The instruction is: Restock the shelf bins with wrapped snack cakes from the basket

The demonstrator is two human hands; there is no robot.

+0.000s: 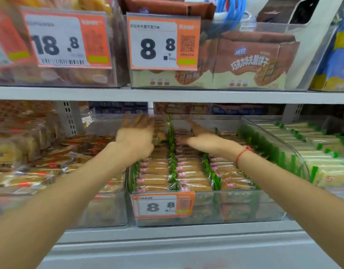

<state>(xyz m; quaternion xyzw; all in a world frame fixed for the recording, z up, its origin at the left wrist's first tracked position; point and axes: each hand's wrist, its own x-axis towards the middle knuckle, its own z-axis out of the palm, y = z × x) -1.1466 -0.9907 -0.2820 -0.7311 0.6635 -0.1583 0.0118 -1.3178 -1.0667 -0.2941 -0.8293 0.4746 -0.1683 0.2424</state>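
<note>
A clear plastic bin (pixel 210 208) on the lower shelf holds three rows of wrapped snack cakes (pixel 188 171) with green-edged wrappers and pink labels. Both my arms reach deep into this bin. My left hand (pixel 137 135) has straight fingers pointing toward the back, over the left row. My right hand (pixel 201 139) lies flat with straight fingers on the far cakes of the middle and right rows. Neither hand holds anything that I can see. The basket is not in view.
An orange price tag (pixel 163 205) reading 8.8 hangs on the bin front. A bin of orange-labelled cakes (pixel 56 171) stands at left, a bin of green and white packs (pixel 320 152) at right. The upper shelf (pixel 167 95) carries chocolate biscuit boxes (pixel 250 61) close above my hands.
</note>
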